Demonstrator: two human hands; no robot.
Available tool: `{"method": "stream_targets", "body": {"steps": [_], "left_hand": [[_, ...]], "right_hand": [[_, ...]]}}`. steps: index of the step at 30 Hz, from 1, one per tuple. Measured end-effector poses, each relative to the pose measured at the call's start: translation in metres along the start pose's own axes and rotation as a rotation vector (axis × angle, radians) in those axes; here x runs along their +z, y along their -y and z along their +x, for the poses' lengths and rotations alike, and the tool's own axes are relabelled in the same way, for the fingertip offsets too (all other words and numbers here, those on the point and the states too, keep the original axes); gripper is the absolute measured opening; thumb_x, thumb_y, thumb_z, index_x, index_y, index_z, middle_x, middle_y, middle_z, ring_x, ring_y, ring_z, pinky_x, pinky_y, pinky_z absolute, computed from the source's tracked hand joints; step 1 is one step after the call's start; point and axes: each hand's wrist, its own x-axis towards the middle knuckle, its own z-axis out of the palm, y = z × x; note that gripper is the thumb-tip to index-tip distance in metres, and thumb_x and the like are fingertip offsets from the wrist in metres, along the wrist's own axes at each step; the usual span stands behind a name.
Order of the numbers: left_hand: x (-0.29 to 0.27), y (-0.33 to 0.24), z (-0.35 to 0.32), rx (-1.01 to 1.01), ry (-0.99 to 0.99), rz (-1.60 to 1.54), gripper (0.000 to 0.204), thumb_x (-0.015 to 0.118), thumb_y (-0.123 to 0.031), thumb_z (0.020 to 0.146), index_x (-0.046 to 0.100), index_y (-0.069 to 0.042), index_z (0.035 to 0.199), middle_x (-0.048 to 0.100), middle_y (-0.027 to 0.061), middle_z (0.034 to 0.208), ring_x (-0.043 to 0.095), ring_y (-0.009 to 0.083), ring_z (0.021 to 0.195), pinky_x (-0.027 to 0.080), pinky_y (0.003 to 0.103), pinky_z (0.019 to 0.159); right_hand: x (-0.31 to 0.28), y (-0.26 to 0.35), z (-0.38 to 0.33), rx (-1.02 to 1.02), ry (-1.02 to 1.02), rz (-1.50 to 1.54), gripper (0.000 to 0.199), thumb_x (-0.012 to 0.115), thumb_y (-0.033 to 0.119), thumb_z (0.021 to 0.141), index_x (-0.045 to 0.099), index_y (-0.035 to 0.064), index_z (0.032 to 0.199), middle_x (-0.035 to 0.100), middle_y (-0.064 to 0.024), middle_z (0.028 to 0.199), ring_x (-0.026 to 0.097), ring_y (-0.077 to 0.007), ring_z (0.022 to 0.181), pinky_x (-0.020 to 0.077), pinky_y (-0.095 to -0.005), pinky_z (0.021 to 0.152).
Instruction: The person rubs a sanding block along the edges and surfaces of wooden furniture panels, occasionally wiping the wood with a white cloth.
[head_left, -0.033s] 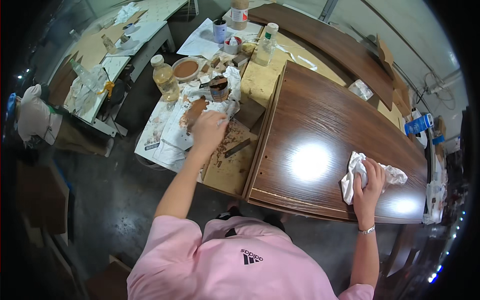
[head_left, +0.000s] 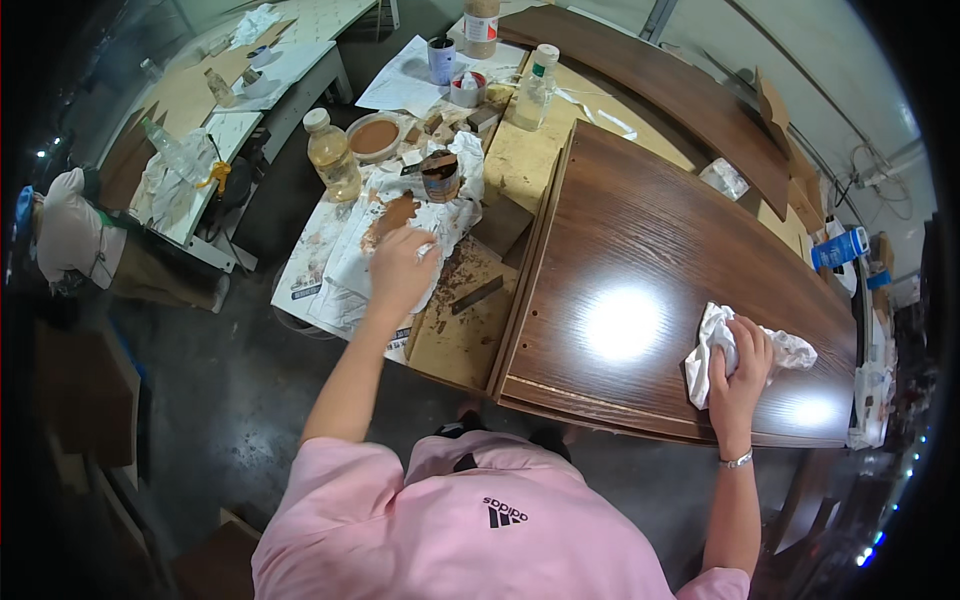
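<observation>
Two hands at work, well apart. Far left of the frame: a cluttered side table [head_left: 215,120] with a crumpled plastic bag [head_left: 175,170]. Moving right, upper centre: a plastic bottle of yellowish liquid [head_left: 332,155], a shallow bowl of brown paste [head_left: 374,136], a small stained tin [head_left: 440,176], all standing on smeared white paper sheets [head_left: 330,270]. Left hand [head_left: 400,268] down on those sheets, fingers curled together around a small pale scrap; whether truly gripped, cannot tell. Just right of it, a dark flat scraper [head_left: 477,294] lying on a board. Centre to right: the big glossy brown wooden panel [head_left: 660,250], glare spot in the middle. Lower right of the frame: right hand [head_left: 738,362] clamped on a white rag [head_left: 712,345], pressed flat on the panel near its front edge, loose end trailing to the right. Rag looks soft, light, limp, easily bunched; best taken as a wad in the palm, as here. Panel surface likely slick under it, and liable to smear or scratch.
</observation>
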Motion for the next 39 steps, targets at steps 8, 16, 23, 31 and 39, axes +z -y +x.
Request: {"method": "stream_targets", "body": {"steps": [8,16,23,31,39], "left_hand": [[-0.041,0.04,-0.07,-0.218,0.246,0.331,0.027,0.079,-0.017,0.075,0.073,-0.008,0.1,0.065,0.0069,0.098,0.058,0.0288,0.102,0.05,0.042,0.086],[-0.037,-0.034,-0.014,-0.235,0.027,-0.705,0.035,0.073,0.003,0.083,0.066,-0.004,0.116,0.071,0.0064,0.094,0.067,0.0165,0.086,0.053,0.029,0.076],[-0.036,-0.102,0.03,-0.336,0.275,-1.445,0.03,0.067,0.003,0.091,0.065,0.003,0.121,0.068,0.0087,0.109,0.064,0.0122,0.09,0.058,0.028,0.078],[-0.058,-0.112,0.001,0.094,0.377,-0.915,0.016,0.072,0.008,0.081,0.065,-0.002,0.091,0.07,0.0087,0.11,0.064,0.014,0.093,0.051,0.028,0.081],[-0.017,-0.111,0.068,0.382,0.13,-0.592,0.033,0.072,0.004,0.08,0.073,-0.008,0.111,0.07,0.0083,0.1,0.065,0.0249,0.092,0.052,0.034,0.082]], "right_hand": [[0.001,0.009,0.005,-0.067,-0.024,-0.099,0.03,0.065,0.008,0.082,0.062,0.0026,0.112,0.062,-0.0125,0.12,0.053,-0.0329,0.116,0.0279,-0.0515,0.112],[0.002,0.008,0.002,-0.037,-0.023,-0.098,0.032,0.064,0.006,0.082,0.062,0.0003,0.114,0.061,-0.015,0.123,0.051,-0.0361,0.118,0.0329,-0.0493,0.109],[0.0,0.016,0.001,-0.075,0.009,-0.101,0.035,0.063,0.007,0.081,0.062,0.0005,0.116,0.06,-0.0177,0.126,0.05,-0.0378,0.119,0.0346,-0.0498,0.107],[-0.009,0.019,-0.002,-0.071,0.02,-0.083,0.036,0.063,0.007,0.078,0.062,0.0005,0.114,0.06,-0.0169,0.123,0.051,-0.037,0.115,0.0364,-0.0485,0.103],[-0.01,0.021,0.003,-0.047,0.022,-0.043,0.035,0.064,0.006,0.076,0.063,0.0018,0.111,0.061,-0.0166,0.121,0.053,-0.037,0.111,0.0378,-0.0476,0.101]]}}
